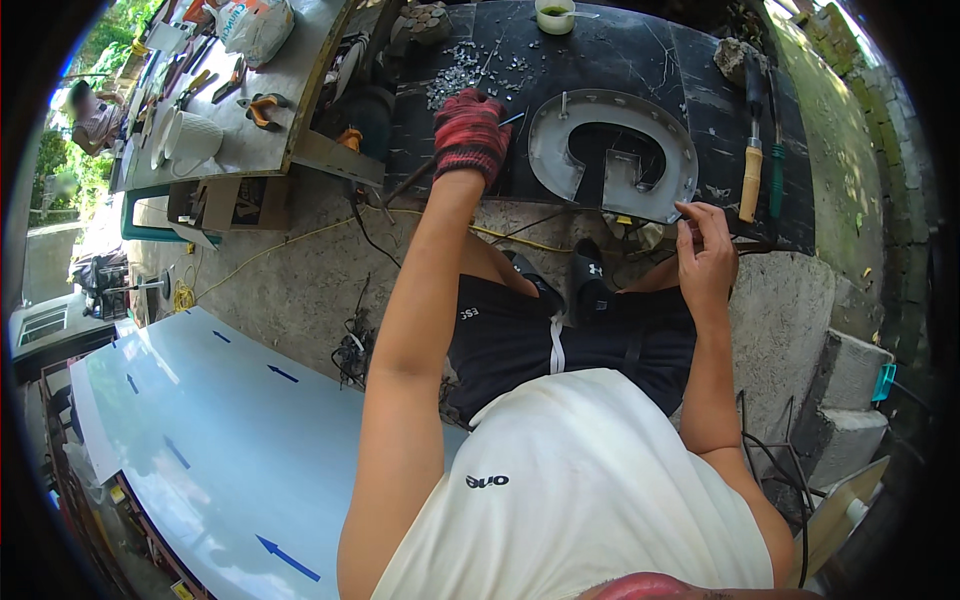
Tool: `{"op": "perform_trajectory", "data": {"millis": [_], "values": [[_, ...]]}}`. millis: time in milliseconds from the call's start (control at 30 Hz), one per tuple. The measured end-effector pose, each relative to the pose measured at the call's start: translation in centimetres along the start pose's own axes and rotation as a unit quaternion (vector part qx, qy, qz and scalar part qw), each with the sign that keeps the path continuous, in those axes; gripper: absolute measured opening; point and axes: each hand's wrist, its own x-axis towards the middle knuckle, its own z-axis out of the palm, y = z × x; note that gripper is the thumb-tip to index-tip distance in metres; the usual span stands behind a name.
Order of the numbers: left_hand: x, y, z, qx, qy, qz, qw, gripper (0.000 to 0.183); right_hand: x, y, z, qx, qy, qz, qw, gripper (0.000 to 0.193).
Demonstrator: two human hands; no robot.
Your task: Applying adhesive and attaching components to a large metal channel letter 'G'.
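Observation:
My left hand, in a red and black glove, is closed around a thin rod-like tool whose tip points right. It is over the dark marbled tabletop, just left of a large grey letter G. The letter lies flat, with a raised rim and small tabs along its edge. My bare right hand is at the letter's lower right corner, thumb and fingers pinched together. Whatever is between those fingertips is too small to make out. Beyond my glove lies a scatter of small silvery metal pieces.
A white tub with green contents stands at the far edge. A wooden-handled tool and a green-handled tool lie to the right. Left is a workbench with pliers and a white mug. Cables cross the floor.

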Motion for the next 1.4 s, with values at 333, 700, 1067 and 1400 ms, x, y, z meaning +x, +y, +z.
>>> {"op": "perform_trajectory", "data": {"millis": [333, 700, 1067, 1400], "values": [[3.3, 0.4, 0.9, 0.111, -0.166, -0.03, 0.979, 0.027, 3.2, -2.6, -0.6, -0.029, 0.05, -0.064, 0.996, 0.022], [3.8, -3.1, 2.7, -0.12, -0.058, -0.038, 0.99, 0.024, 4.5, -4.7, 0.5, 0.005, 0.045, -0.107, 0.993, 0.022], [-3.4, 4.2, -4.9, -0.639, 0.029, 0.035, 0.768, 0.02, 7.3, -9.5, 2.0, 0.101, -0.034, -0.155, 0.982, 0.023], [-11.6, 6.8, -3.1, -0.718, -0.037, -0.066, 0.692, 0.015, 6.7, -10.9, 3.3, 0.27, -0.242, -0.085, 0.928, 0.014]]}}
